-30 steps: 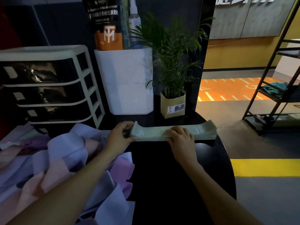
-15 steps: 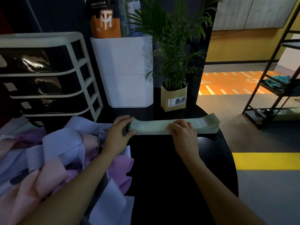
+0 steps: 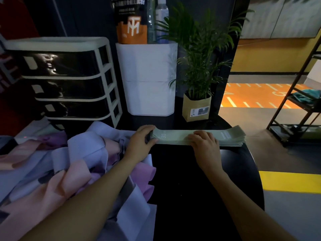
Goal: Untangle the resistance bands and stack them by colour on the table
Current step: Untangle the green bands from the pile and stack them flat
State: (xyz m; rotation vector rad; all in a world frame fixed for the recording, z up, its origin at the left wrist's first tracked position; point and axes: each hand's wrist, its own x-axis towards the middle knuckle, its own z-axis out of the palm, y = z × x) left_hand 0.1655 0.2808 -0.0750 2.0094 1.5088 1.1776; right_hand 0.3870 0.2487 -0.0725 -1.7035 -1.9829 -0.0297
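Note:
A flat stack of pale green resistance bands [image 3: 231, 136] lies along the far edge of the round black table [image 3: 187, 180]. My left hand [image 3: 140, 141] grips the stack's left end, thumb on the "30" print. My right hand [image 3: 205, 143] presses flat on the stack's middle, fingers together. To the left, a tangled heap of lilac, pink and purple bands [image 3: 69, 167] covers the table's left side, partly under my left forearm.
Behind the stack stand a small potted palm [image 3: 196, 108], a white bin [image 3: 149, 80] and a white drawer unit with dark drawers [image 3: 69, 80]. A black metal shelf rack [image 3: 298, 105] stands on the floor to the right. The table's right rim drops off beside the stack's end.
Both hands stay on the green stack in almost the same places. Only the camera has shifted slightly up and down.

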